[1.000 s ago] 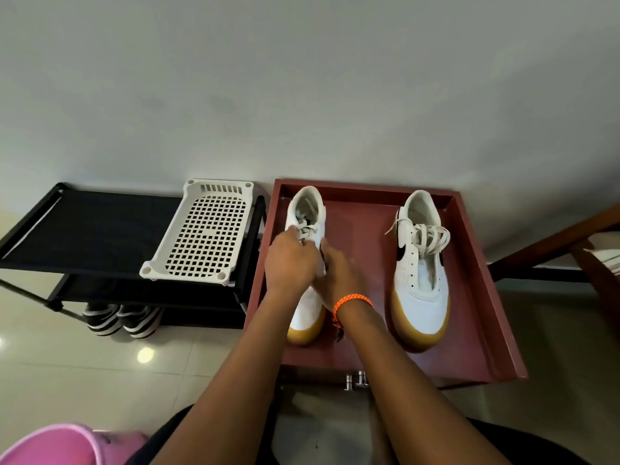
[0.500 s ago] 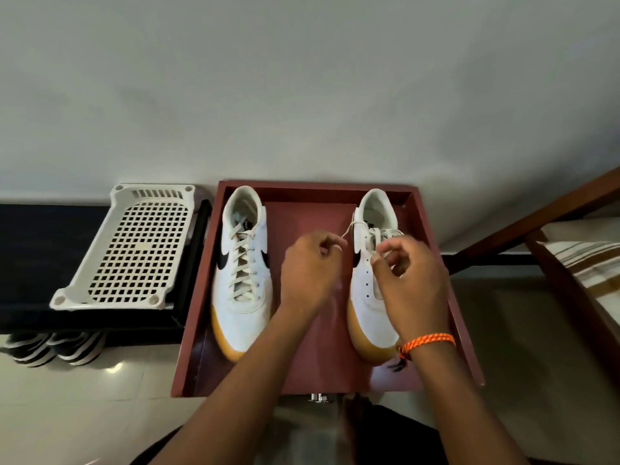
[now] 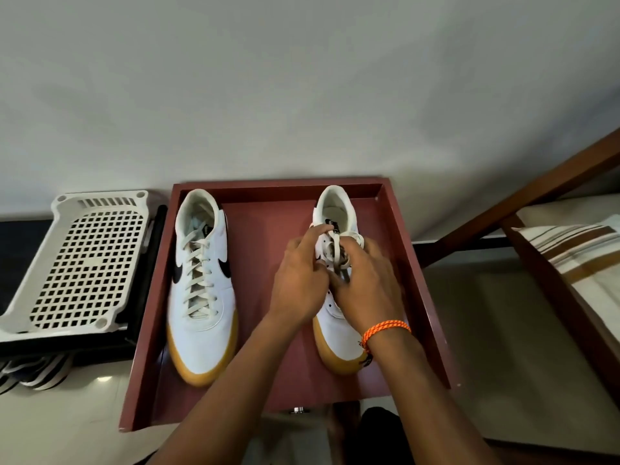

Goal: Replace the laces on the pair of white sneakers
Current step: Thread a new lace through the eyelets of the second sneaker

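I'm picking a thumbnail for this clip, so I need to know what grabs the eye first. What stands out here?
The pair of white sneakers with tan soles in the dark red tray: the left sneaker lies laced and untouched. On the right sneaker both hands meet at the laces, the left hand beside the right hand, which wears an orange wristband. A white plastic grid basket sits to the tray's left.
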